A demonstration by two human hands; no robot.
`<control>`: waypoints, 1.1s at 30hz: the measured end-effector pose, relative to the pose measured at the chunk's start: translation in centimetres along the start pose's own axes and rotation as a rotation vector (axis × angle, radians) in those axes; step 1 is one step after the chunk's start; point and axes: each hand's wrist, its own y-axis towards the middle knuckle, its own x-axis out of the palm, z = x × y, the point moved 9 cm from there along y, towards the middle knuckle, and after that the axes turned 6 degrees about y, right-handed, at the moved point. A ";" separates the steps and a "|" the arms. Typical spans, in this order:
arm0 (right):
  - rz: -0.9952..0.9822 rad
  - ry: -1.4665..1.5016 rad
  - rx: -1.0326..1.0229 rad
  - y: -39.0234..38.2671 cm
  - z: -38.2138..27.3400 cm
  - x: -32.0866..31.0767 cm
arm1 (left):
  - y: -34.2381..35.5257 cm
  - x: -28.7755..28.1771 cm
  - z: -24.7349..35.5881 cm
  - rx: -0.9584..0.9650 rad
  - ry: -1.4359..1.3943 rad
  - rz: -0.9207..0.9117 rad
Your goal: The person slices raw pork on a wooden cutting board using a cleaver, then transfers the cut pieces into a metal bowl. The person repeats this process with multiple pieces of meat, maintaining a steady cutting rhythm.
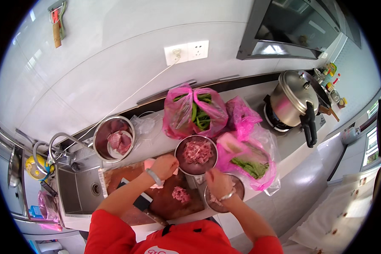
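A round metal bowl point(182, 168) of chopped pink meat point(197, 152) is between my hands. At its left rim, my left hand point(167, 165) is closed, the fingertips partly hidden. My right hand point(218, 182) is closed at the lower right rim, above a second metal bowl point(240, 191) with bits of meat in it. A small heap of chopped meat point(181, 194) lies on the brown cutting board point(167, 207). Nearer me rests a cleaver point(143, 200), partly behind my left forearm. Pale pink meat point(158, 184) shows beneath my left wrist.
Left of the board is a sink point(77, 188); behind it stands a metal pot point(96, 142) with larger meat pieces. Pink bags of green vegetables point(202, 116) stand at the back. A pressure cooker point(293, 99) sits on the stove, its black handle jutting toward the counter edge.
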 end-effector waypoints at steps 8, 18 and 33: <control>-0.509 0.133 -0.383 -10.6 -5.3 18.8 | -12.4 0.5 -5.3 -0.282 -0.053 0.268; -0.537 -0.114 -0.246 -13.8 -9.8 30.0 | -25.0 -7.0 -10.8 -0.563 -0.095 0.681; -0.015 0.258 0.297 -19.5 1.6 8.3 | -16.5 4.7 -3.6 -0.209 -0.329 0.178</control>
